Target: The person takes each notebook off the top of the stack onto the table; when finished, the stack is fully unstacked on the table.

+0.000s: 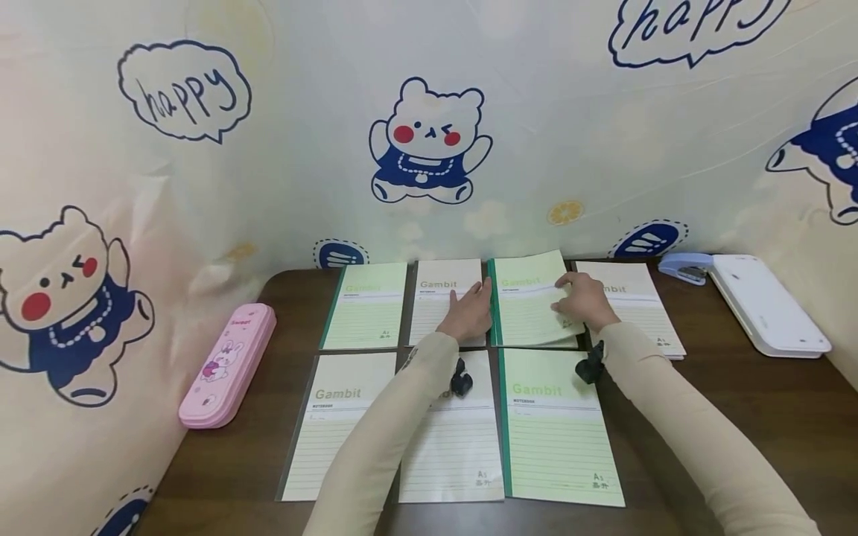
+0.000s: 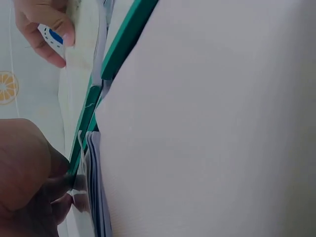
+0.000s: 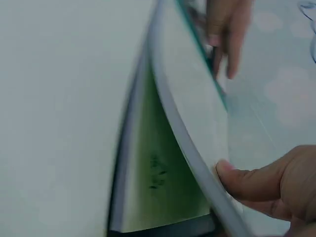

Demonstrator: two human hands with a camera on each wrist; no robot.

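A green Gambit notebook [image 1: 529, 301] lies third from the left in the far row, on top of another green one [image 3: 163, 187]. My left hand [image 1: 477, 294] rests against its dark green spine [image 2: 123, 44] with fingers fairly straight. My right hand [image 1: 568, 295] grips the notebook's right side, thumb [image 3: 242, 180] at the page edge. The notebook [image 3: 192, 113] bows upward off the one beneath. In the left wrist view my left hand [image 2: 34, 182] touches the spine low down, and the right hand's fingers [image 2: 47, 29] show at the top.
Several more Gambit notebooks lie in two rows on the dark table [image 1: 737, 417], including a green one [image 1: 559, 428] in front. A pink pencil case [image 1: 228, 365] sits at the left edge. At the right are a blue stapler [image 1: 685, 266] and a white case [image 1: 767, 305]. A cartoon cloth hangs behind.
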